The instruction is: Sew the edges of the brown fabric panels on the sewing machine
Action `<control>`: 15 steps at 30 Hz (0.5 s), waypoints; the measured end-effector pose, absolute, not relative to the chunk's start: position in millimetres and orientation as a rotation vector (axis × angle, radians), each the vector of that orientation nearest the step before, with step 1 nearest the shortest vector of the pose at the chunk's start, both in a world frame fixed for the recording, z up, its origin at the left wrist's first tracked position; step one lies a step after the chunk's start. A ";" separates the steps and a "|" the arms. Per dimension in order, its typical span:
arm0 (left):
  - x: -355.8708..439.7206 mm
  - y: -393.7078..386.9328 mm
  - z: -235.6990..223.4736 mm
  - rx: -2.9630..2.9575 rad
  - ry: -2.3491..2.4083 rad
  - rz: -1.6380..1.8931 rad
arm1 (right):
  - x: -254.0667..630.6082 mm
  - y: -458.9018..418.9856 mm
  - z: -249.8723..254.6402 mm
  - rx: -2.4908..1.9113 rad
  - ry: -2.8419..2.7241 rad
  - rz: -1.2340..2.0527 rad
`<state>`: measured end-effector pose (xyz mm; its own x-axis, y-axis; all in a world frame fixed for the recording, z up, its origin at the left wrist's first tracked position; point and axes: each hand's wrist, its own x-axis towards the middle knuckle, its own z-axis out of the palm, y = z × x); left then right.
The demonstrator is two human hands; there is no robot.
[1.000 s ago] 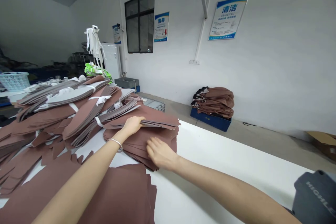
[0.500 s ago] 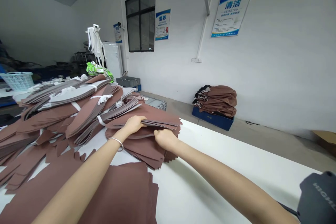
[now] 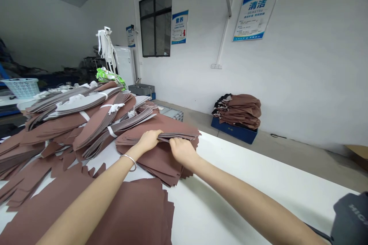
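My left hand point(image 3: 149, 140), a silver bangle on its wrist, is closed on the near edge of a stack of brown fabric pieces point(image 3: 166, 122) with grey undersides. Just to the right, my right hand point(image 3: 183, 152) pinches the same lifted edge, its fingers curled and partly hidden. Beneath both hands, more brown pieces point(image 3: 156, 160) lie fanned out on the white table point(image 3: 230, 183). Closer to me is a wide flat pile of brown fabric point(image 3: 135, 210) with uneven edges.
Bundles of cut pieces tied with white strips point(image 3: 100, 126) heap up on the left. A blue bin point(image 3: 234, 130) full of brown fabric stands on the floor by the wall. A dark device point(image 3: 349, 218) sits at the lower right, and a light blue basket point(image 3: 21, 88) at far left.
My right hand has moved up from the layer below to the lifted edge of the upper stack. My left hand keeps its hold, slightly lower and further right.
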<state>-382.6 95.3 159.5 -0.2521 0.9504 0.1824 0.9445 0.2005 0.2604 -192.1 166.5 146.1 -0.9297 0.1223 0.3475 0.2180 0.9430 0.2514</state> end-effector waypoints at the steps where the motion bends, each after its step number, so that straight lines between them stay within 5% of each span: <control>1: -385.8 98.7 161.3 1.895 2.432 0.514 | -186.5 156.3 140.9 -0.142 -2.759 -0.427; 5: -401.6 108.6 172.3 1.865 2.420 0.539 | -172.2 127.6 108.0 0.148 -2.772 -0.440; 15: -406.9 107.7 176.3 1.882 2.276 0.557 | -200.5 190.9 142.3 -0.537 -2.880 -0.119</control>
